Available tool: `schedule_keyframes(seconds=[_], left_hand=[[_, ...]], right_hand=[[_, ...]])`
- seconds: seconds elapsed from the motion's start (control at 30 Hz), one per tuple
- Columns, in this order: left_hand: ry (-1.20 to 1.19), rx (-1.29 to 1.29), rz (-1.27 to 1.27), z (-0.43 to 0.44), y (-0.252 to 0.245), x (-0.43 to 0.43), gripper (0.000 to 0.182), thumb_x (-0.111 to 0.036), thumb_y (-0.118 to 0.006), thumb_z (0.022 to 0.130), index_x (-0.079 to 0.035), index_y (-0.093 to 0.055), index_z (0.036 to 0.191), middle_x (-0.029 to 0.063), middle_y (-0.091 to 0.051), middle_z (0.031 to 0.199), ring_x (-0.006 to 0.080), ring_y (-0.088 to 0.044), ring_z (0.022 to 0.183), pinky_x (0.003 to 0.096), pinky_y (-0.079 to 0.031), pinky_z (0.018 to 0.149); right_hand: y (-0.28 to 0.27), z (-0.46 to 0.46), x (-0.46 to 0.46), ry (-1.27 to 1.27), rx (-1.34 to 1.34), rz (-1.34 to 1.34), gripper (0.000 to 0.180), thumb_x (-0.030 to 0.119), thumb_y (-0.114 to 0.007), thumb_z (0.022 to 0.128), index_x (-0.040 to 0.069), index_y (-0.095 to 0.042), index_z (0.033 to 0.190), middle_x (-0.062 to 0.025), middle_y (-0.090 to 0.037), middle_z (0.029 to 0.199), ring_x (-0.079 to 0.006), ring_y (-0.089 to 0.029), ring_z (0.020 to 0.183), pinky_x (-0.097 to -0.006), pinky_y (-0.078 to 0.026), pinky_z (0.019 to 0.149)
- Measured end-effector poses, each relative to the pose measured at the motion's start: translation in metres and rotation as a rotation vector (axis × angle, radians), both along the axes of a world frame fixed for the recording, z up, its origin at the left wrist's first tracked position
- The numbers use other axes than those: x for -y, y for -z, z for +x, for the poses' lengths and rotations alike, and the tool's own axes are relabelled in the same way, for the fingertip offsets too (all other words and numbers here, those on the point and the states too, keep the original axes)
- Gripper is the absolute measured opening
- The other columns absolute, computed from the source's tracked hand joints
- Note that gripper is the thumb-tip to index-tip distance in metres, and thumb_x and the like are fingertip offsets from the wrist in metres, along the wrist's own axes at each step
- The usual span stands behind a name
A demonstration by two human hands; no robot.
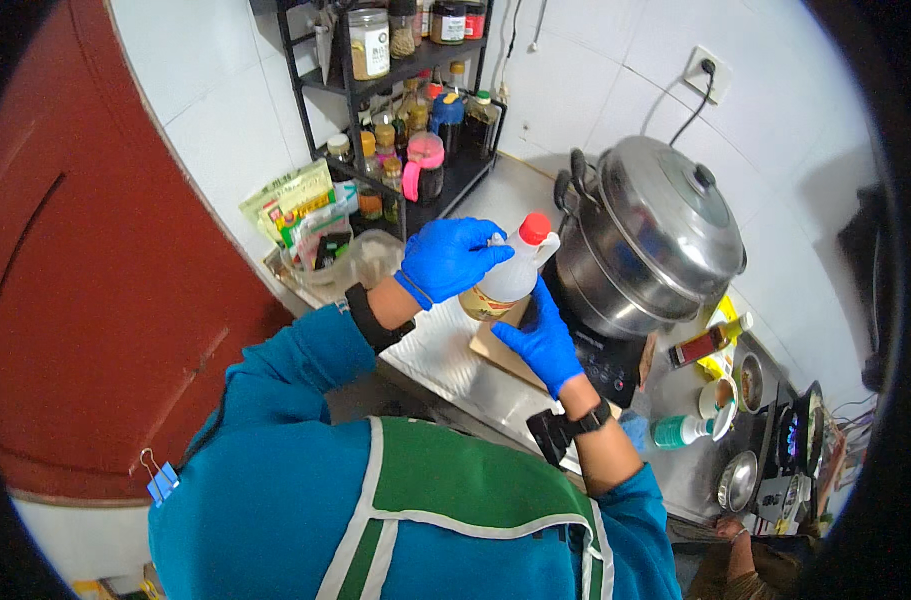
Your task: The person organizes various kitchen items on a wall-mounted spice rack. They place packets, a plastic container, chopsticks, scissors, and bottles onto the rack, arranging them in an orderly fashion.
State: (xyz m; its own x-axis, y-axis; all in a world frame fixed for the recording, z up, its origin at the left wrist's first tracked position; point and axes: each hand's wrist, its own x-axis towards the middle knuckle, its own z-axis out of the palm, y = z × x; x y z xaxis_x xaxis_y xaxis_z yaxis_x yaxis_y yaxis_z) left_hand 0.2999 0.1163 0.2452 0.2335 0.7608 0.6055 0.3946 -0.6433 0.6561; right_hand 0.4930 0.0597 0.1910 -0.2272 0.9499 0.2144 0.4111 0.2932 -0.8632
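In front of me is a translucent white plastic bottle (512, 276) with a red cap, a side handle and a yellowish label. My right hand (542, 345), in a blue glove, grips it low on its right side, thumb beneath the label. My left hand (452, 259), also gloved in blue, is at the bottle's upper left. Between its thumb and fingertips shows a small pale piece (497, 240), too small to identify. The left thumb overlaps the bottle's shoulder in the picture. Below the bottle, a wooden board (504, 356) lies on the metal counter (437, 349).
A lidded steel steamer pot (643, 247) stands on a black induction cooker (609, 367). A black rack (455, 191) holds condiment bottles beside packets (302, 206) and a clear plastic container (373, 259). Rightward are a spray bottle (680, 432), a lit gas stove (789, 431) and another person's hand (731, 528).
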Motion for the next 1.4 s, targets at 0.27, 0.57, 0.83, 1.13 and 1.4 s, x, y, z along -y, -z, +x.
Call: schedule_keyframes(seconds=[0.27,0.57,0.83,1.13,1.4], left_hand=[[-0.017,0.001,-0.066,-0.038,0.027,-0.08,0.025,-0.035,-0.065,0.078,-0.01,-0.065,0.082,0.0152,-0.062,0.075,0.0338,-0.061,0.065,0.0398,-0.047,0.055],[0.008,-0.064,-0.282,-0.049,0.059,-0.106,0.031,-0.026,-0.062,0.084,-0.004,-0.061,0.104,0.0147,-0.065,0.086,0.0256,-0.064,0.077,0.0344,-0.05,0.07],[0.055,-0.163,-0.607,-0.127,0.069,-0.064,0.028,-0.031,-0.057,0.086,-0.007,-0.064,0.098,0.0116,-0.066,0.08,0.0233,-0.064,0.071,0.0329,-0.049,0.067],[-0.027,-0.092,-0.633,-0.168,0.084,-0.045,0.025,-0.024,-0.053,0.089,-0.007,-0.064,0.105,0.0106,-0.065,0.089,0.0183,-0.064,0.071,0.0296,-0.051,0.068],[0.004,-0.036,-0.677,-0.184,0.086,-0.039,0.026,-0.014,-0.05,0.091,-0.005,-0.06,0.113,0.0013,-0.057,0.075,0.0092,-0.057,0.066,0.0243,-0.048,0.064]], right_hand=[[0.019,-0.077,-0.095,0.189,-0.234,-0.052,0.104,0.021,-0.085,0.058,0.002,-0.018,0.136,-0.0171,-0.045,0.127,-0.0256,-0.049,0.115,-0.0364,-0.042,0.095],[0.053,-0.082,-0.124,0.428,-0.088,-0.076,0.089,0.037,-0.083,0.057,0.002,-0.037,0.125,-0.019,-0.054,0.117,-0.0298,-0.055,0.106,-0.0383,-0.045,0.089],[0.096,-0.063,-0.166,0.39,-0.172,-0.097,0.083,0.032,-0.083,0.057,0.002,-0.04,0.121,-0.0166,-0.055,0.115,-0.029,-0.056,0.104,-0.0373,-0.045,0.089],[0.117,-0.065,-0.216,0.357,-0.231,-0.089,0.086,0.025,-0.084,0.056,0.002,-0.038,0.125,-0.0149,-0.053,0.118,-0.0262,-0.053,0.108,-0.0364,-0.043,0.093],[0.131,-0.063,-0.237,0.541,0.011,-0.001,0.074,0.024,-0.082,0.063,0.001,-0.043,0.121,-0.0133,-0.058,0.11,-0.0248,-0.059,0.096,-0.036,-0.049,0.082]])
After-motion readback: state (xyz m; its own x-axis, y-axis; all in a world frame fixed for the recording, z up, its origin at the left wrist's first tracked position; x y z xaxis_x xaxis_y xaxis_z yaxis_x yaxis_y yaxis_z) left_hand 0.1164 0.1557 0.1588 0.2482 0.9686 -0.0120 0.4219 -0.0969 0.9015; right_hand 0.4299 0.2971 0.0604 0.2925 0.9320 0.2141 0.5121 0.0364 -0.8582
